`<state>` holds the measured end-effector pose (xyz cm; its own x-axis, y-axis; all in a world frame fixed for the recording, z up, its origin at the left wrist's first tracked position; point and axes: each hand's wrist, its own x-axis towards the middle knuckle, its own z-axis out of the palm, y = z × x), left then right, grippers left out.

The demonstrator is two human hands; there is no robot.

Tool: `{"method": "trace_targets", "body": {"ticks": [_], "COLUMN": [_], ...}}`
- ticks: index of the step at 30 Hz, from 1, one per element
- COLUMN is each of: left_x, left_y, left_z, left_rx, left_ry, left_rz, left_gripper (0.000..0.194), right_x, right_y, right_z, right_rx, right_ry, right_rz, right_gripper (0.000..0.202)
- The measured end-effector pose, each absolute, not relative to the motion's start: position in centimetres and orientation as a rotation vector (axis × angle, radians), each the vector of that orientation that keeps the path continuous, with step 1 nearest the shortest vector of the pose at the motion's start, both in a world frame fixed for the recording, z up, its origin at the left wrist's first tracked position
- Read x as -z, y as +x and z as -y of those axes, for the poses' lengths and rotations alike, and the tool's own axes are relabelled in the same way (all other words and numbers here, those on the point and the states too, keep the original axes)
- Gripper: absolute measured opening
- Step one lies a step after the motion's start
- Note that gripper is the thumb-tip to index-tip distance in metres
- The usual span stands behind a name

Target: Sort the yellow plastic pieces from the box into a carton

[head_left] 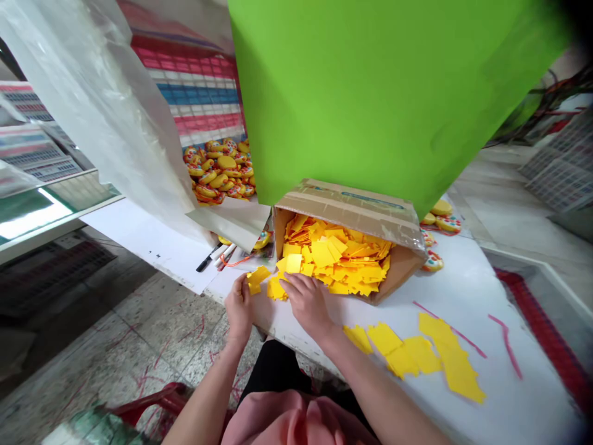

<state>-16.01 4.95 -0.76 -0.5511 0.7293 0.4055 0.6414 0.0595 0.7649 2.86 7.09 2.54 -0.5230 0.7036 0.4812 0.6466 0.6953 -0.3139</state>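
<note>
My left hand (239, 304) is closed with thumb and fingertips on a few small yellow pieces (257, 279), thin and flat like paper or foam cards. To its right, my right hand (306, 303) lies with fingers stretched over a small heap of the same yellow pieces (277, 288) at the table's front edge. Its fingertips touch the heap; whether it pinches one piece is hard to see. Just beyond it, a cardboard box (347, 201) lies on its side, its open mouth facing me, with many loose yellow pieces (340, 253) inside.
Overlapping yellow pieces (419, 352) and pink strips (504, 346) lie on the white table (519, 408) at right. Pens (222, 254) and a grey flap (234, 219) sit left of the box. Behind are a bright green panel (370, 99) and a striped bag with yellow printed toys (222, 170).
</note>
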Motion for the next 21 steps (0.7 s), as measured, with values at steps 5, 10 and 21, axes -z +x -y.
{"method": "trace_targets", "body": {"ticks": [5,10,21], "left_x": [-0.6,-1.0,0.8], "left_y": [-10.5,-6.7,-13.5], "left_z": [-3.0,-1.0,-5.5], "left_rx": [-1.449,-1.158,-0.947], "left_ry": [1.461,1.836,2.074], "left_rz": [-1.913,-1.522,-1.772], "left_gripper": [0.029,0.024,0.033], "right_x": [-3.7,-2.9,-1.7], "right_y": [5.6,12.2,22.2], "right_z": [-5.3,-2.9,-0.6], "right_rx": [-0.924,-1.186,-0.289], "right_ry": [-1.005,-1.224,-1.679], "right_rz": [1.683,1.512,1.727], "right_gripper": [0.028,0.036,0.042]}}
